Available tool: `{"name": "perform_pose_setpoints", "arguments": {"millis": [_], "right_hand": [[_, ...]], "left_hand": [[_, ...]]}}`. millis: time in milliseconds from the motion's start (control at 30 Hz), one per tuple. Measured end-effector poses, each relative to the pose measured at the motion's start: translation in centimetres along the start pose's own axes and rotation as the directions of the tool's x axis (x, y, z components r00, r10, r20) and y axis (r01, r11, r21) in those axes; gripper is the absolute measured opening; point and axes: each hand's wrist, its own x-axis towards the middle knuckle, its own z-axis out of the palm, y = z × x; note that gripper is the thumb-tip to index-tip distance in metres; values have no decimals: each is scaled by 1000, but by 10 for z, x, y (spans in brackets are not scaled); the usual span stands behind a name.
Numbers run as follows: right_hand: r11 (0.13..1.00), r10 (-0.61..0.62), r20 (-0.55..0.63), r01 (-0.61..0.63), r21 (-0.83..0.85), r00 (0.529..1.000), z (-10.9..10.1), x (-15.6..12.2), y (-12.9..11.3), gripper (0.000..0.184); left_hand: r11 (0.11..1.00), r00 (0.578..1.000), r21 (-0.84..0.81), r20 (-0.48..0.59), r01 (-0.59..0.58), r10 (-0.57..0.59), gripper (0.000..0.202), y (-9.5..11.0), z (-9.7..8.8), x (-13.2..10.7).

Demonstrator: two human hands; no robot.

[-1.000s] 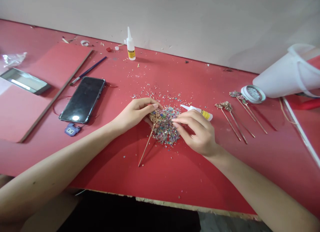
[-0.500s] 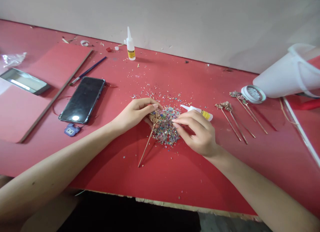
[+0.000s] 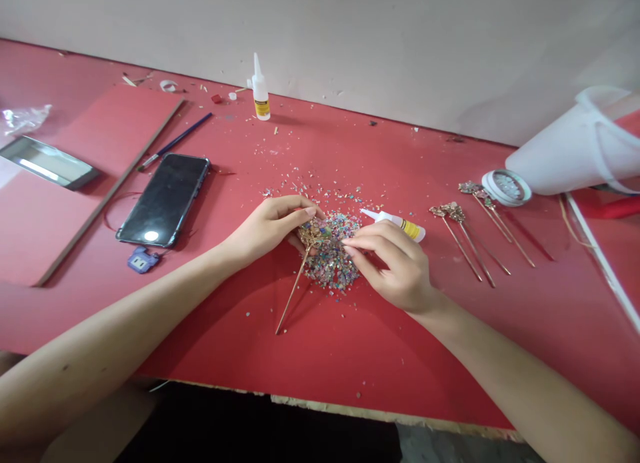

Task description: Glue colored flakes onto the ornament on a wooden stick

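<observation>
My left hand (image 3: 283, 226) is closed on the ornate head of a gold hairpin (image 3: 295, 293), whose long stem slants down toward me. Under it lies a heap of small multicoloured chips (image 3: 333, 270). My right hand (image 3: 393, 260) is just right of the hairpin's head, thumb and forefinger pinched together over the heap. Whatever sits between those fingertips is too small to make out. Behind the right hand, a glue bottle (image 3: 413, 230) with a yellow label lies on its side, partly hidden by the fingers.
Several gold hairpins (image 3: 465, 240) lie at the right near a white cup-like container (image 3: 555, 156) on its side. A second glue bottle (image 3: 261, 100) stands at the back. To the left are a phone (image 3: 164, 200), a paintbrush (image 3: 175, 142) and a shallow rectangular box (image 3: 83, 176).
Almost nothing differs. The hairpin and both hands keep their places, with only a very slight shift of the right fingertips.
</observation>
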Motion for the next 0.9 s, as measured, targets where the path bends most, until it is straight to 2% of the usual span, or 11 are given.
{"name": "perform_pose_setpoints", "arguments": {"millis": [367,600,733,900], "right_hand": [[1000,16,-12,-16,17,1000,-1,-1,-1,23],[987,152,-59,-148,66,987,-4,0,-2,20],[974,218,-2,-217,60,976,-2,0,-1,15],[980,197,89,-197,-10,976,3,-2,1,13]], "left_hand": [[1000,1000,2,-11,20,-20,20,2,1,-1],[1000,999,-14,-49,-13,12,19,0,-5,1],[1000,993,-9,-119,-25,24,18,0,-8,2],[1000,990,5,-143,-12,13,19,0,-7,2]]}}
